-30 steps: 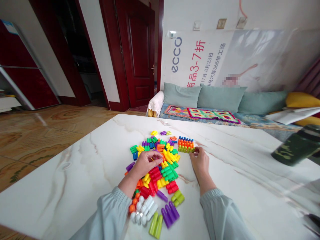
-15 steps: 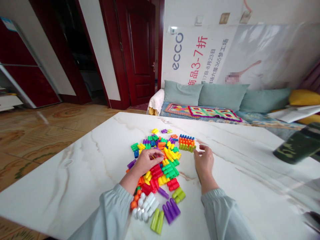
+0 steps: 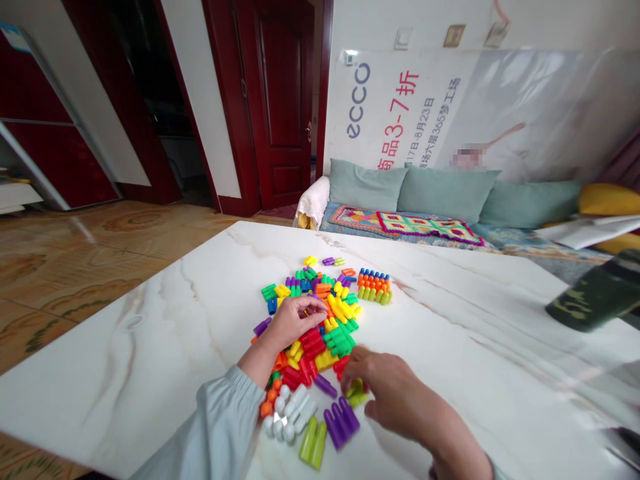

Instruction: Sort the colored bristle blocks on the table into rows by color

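Note:
My left hand (image 3: 297,320) hovers over the pile of plastic bullet-shaped building blocks, its fingers loosely bent and the thumb apart, with nothing seen in its grasp. Red blocks (image 3: 313,342) and green blocks (image 3: 340,339) lie close to it. My right hand (image 3: 383,383) reaches down over a lime-green block (image 3: 356,393) at the near right of the pile. Its fingers and thumb are apart around that block, and the fingers partly hide it. Beside it lie a purple block (image 3: 342,423) and another lime-green block (image 3: 313,443).
An assembled block row of blue, orange and lime (image 3: 375,287) stands at the pile's far right. White blocks (image 3: 295,413) lie at the near left. A dark camouflage cup (image 3: 590,297) is at the right on the marble-look table (image 3: 165,347). A sofa (image 3: 360,217) stands beyond.
My right hand has moved from beside the assembled row toward me and left, down to the lime-green block. My left hand has stayed over the pile.

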A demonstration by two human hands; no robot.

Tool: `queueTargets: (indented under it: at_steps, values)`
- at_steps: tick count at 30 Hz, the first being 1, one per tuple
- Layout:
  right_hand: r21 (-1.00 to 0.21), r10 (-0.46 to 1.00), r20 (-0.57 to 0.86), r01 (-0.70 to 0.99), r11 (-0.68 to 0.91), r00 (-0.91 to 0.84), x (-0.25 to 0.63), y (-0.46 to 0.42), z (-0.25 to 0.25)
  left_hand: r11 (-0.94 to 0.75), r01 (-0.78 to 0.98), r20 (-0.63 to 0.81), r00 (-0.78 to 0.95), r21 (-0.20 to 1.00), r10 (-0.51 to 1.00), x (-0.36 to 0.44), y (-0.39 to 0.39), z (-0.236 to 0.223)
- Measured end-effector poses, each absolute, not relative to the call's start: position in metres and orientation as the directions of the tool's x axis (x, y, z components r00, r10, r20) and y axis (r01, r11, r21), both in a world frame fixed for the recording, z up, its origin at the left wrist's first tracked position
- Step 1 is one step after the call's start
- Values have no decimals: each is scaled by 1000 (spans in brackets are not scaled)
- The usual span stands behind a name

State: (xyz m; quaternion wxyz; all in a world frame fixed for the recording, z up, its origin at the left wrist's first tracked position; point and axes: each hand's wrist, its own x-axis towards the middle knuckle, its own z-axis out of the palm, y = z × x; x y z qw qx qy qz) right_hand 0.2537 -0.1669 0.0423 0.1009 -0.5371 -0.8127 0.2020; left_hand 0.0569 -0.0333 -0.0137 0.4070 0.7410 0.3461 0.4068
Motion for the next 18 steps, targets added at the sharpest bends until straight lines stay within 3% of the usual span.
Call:
queueTargets:
  at_steps: [3,7,18]
  values:
    - [-362,922,-53,869,339,-382,251,-171,33,-431,197,319,425,880,847,56,-32,-16]
    - [-351,928,-48,876,330,-369,253,-167,25,-430,208,318,416,879,852,56,-32,-17]
    - [-504,933,43,798,330,-358,264,-169,28,-343,91,295,339,935,893,58,-30,-18]
